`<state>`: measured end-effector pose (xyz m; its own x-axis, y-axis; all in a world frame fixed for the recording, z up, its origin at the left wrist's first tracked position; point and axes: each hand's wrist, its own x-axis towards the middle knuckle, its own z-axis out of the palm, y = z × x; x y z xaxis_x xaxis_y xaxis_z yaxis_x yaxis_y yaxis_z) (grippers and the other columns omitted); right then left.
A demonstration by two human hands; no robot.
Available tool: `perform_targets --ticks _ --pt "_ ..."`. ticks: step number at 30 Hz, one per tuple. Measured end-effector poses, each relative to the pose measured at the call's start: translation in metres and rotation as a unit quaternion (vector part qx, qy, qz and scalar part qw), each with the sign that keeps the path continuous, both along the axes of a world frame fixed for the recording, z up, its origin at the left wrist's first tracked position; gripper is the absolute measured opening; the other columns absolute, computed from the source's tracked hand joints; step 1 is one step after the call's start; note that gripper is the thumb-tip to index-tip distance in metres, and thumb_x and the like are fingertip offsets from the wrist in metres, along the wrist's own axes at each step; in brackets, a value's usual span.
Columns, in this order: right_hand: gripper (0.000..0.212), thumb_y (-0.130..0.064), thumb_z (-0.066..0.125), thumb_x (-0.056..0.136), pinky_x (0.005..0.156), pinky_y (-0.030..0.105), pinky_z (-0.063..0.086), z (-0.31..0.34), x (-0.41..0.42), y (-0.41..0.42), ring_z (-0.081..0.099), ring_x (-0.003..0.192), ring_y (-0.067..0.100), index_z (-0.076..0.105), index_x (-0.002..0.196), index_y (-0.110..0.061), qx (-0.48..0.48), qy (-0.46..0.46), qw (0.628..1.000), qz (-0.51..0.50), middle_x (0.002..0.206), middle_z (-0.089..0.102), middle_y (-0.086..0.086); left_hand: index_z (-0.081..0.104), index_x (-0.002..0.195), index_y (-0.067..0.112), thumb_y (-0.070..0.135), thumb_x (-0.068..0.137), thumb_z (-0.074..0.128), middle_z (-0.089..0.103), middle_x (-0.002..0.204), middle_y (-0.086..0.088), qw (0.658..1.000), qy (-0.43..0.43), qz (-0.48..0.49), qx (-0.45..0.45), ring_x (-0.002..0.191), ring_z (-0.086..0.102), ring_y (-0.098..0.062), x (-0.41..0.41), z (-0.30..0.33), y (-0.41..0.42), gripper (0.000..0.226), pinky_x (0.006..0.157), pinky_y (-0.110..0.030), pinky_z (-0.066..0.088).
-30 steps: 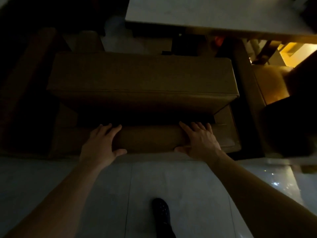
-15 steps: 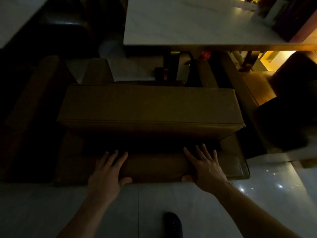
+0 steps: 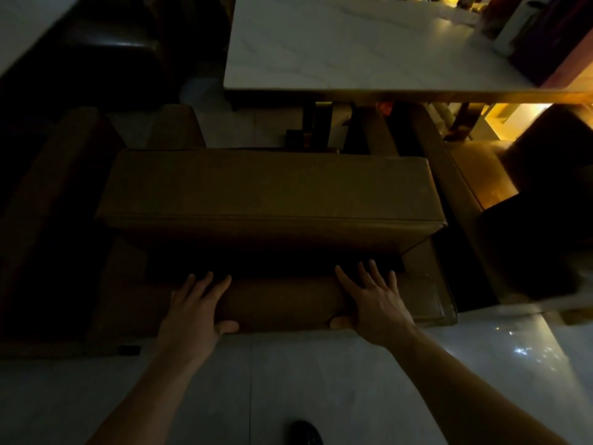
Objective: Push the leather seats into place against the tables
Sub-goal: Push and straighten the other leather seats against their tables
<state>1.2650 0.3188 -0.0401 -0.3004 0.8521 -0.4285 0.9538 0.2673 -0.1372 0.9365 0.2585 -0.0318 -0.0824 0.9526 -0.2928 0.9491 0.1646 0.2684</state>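
A brown leather seat (image 3: pixel 269 187) stands in front of me, its wide cushion facing a white marble table (image 3: pixel 353 49). The padded backrest (image 3: pixel 282 303) is the part nearest me. My left hand (image 3: pixel 192 309) lies over the top of the backrest left of its middle, fingers spread forward and thumb on the near face. My right hand (image 3: pixel 375 303) holds the backrest the same way, further right. A strip of floor and the table's dark pedestal (image 3: pixel 317 126) show between the cushion's far edge and the table.
Another brown seat (image 3: pixel 48 203) stands close on the left and one more (image 3: pixel 481 175) on the right, lit yellow. A dark seat (image 3: pixel 109 49) and a second table corner (image 3: pixel 22 20) are at the far left. My shoe (image 3: pixel 306 433) is on the glossy tiled floor.
Both hands stay at the same spots on the backrest. My view has tilted up: the seat sits lower in the frame and much more of the table top shows.
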Motion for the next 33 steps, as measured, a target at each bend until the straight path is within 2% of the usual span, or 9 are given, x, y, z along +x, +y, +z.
perform_targets --ticks 7,15,21,24,26,29,33 --pt "0.110 -0.087 0.045 0.074 0.118 0.063 -0.007 -0.002 0.000 0.015 -0.015 0.151 0.038 -0.014 0.154 -0.040 0.008 0.011 1.000 0.006 0.167 -0.003 0.014 0.020 0.153 0.037 0.054 0.082 0.069 0.016 0.162 0.001 1.000 -0.003 -0.002 0.007 0.148 0.004 -0.028 -0.003 -0.002 0.015 0.088 0.118 -0.052 0.017" --pt "0.107 -0.084 0.046 0.078 0.119 0.064 -0.009 -0.003 0.000 0.013 -0.017 0.151 0.036 -0.015 0.154 -0.040 0.019 0.015 1.000 0.005 0.167 -0.002 0.013 0.016 0.153 0.038 0.056 0.082 0.068 0.012 0.163 0.000 1.000 0.005 0.005 0.006 0.148 0.003 -0.027 0.001 0.000 0.011 0.089 0.119 -0.052 0.015" --pt "0.107 -0.082 0.046 0.080 0.119 0.064 -0.008 0.005 -0.003 0.012 -0.015 0.151 0.036 -0.017 0.154 -0.038 0.007 -0.014 1.000 0.012 0.167 -0.003 0.013 0.004 0.154 0.037 0.059 0.085 0.062 0.000 0.164 0.000 0.999 0.025 0.001 -0.032 0.149 -0.005 -0.025 0.002 0.009 0.011 0.092 0.120 -0.049 0.011" --pt "0.109 -0.078 0.051 0.082 0.120 0.062 -0.005 0.016 -0.010 0.011 -0.015 0.151 0.038 -0.016 0.155 -0.034 -0.015 -0.029 0.999 -0.003 0.166 -0.007 0.014 0.002 0.154 0.037 0.060 0.086 0.060 -0.005 0.164 0.002 0.998 0.018 0.011 -0.055 0.149 -0.007 -0.024 0.008 0.019 0.006 0.092 0.118 -0.048 0.021" --pt "0.108 -0.076 0.051 0.084 0.122 0.060 0.001 0.025 -0.018 0.004 -0.012 0.151 0.039 -0.013 0.156 -0.029 -0.020 -0.027 0.999 -0.015 0.166 -0.008 0.017 0.006 0.154 0.037 0.061 0.086 0.059 -0.003 0.164 0.003 0.998 0.014 0.007 -0.066 0.149 -0.002 -0.024 0.008 0.027 -0.002 0.089 0.115 -0.046 0.027" --pt "0.103 -0.073 0.053 0.086 0.123 0.056 0.008 0.043 -0.031 -0.011 -0.006 0.152 0.039 -0.006 0.157 -0.028 -0.024 -0.013 0.999 -0.024 0.166 -0.005 0.018 0.013 0.153 0.039 0.064 0.087 0.056 0.012 0.162 0.004 0.997 0.011 -0.002 -0.074 0.145 0.017 -0.022 -0.002 0.044 -0.019 0.083 0.110 -0.042 0.034" --pt "0.093 -0.065 0.057 0.088 0.123 0.053 0.016 0.072 -0.054 -0.026 0.002 0.153 0.036 0.005 0.158 -0.031 -0.045 0.010 0.999 -0.013 0.166 0.004 0.012 0.018 0.152 0.038 0.065 0.087 0.055 0.022 0.159 0.005 0.998 -0.002 0.008 -0.057 0.142 0.025 -0.019 -0.031 0.072 -0.039 0.080 0.111 -0.038 0.033"
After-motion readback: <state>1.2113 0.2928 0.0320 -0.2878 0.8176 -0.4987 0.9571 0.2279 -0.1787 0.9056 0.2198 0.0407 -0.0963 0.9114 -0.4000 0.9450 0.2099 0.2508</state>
